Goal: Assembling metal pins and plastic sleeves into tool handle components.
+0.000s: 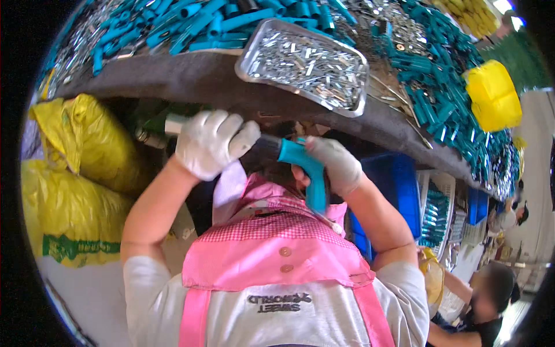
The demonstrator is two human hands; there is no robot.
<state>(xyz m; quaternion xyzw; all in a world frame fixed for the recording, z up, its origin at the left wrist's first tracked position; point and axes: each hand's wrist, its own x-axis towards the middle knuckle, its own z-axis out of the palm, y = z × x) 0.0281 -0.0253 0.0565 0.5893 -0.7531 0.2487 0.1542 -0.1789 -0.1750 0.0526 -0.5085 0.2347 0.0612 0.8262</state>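
- Pink apron [277,248]: both forearms [155,211] converge before it, elbows bent
- Teal pistol-shaped tool [316,182]: just beyond apron, black nose [267,146] leftward
- Left hand [209,143]: gloved, knuckles up, curled round pale piece [174,124]
- Right hand [336,165]: gloved, wrapped on tool's handle

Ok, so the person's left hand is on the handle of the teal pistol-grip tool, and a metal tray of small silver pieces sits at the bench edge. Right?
Wrong hand: the head view shows the right hand on the handle of the teal pistol-grip tool. The metal tray part stands.
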